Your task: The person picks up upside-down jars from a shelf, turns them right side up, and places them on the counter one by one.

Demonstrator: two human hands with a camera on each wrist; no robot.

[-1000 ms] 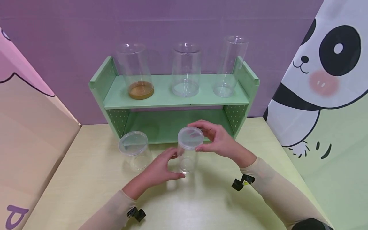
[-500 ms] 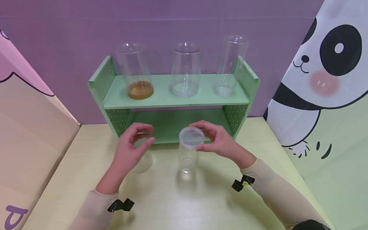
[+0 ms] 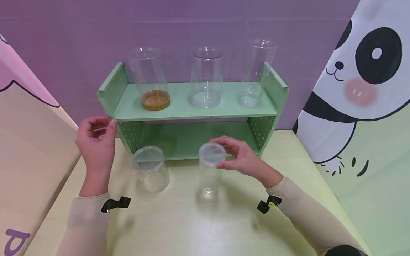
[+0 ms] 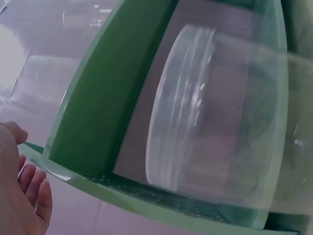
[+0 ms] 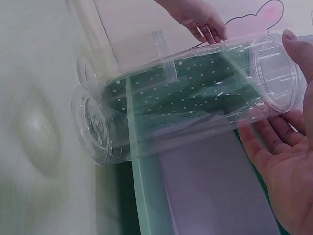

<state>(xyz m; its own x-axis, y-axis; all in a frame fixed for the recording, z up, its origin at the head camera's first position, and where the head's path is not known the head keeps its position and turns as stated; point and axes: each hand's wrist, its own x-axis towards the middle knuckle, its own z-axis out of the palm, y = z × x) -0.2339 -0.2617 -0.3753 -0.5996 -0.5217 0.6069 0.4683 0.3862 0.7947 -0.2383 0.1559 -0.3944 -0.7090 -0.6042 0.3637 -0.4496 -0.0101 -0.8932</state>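
Note:
In the head view my right hand (image 3: pixel 235 154) grips a narrow clear plastic jar (image 3: pixel 209 177) near its translucent lid, thumb on the near side. The right wrist view shows that jar (image 5: pixel 190 98) between thumb and fingers, its base close over the tabletop. My left hand (image 3: pixel 97 145) is raised beside the shelf's left end, fingers loosely curled; in the left wrist view this hand (image 4: pixel 22 191) shows nothing between its fingers. A wider clear lidded jar (image 3: pixel 155 177) stands on the table between the hands, in front of the shelf.
A green two-tier shelf (image 3: pixel 195 115) stands at the back of the pale table (image 3: pixel 179 227). On its top tier are three clear jars: one with a brown base (image 3: pixel 156 100), a middle one (image 3: pixel 206 78) and a narrow one (image 3: pixel 257 71). Printed panels stand around the table.
My left hand has let go of the narrow jar and moved left, past the wider jar, to the shelf's left end. My right hand stays on the narrow jar, almost in place.

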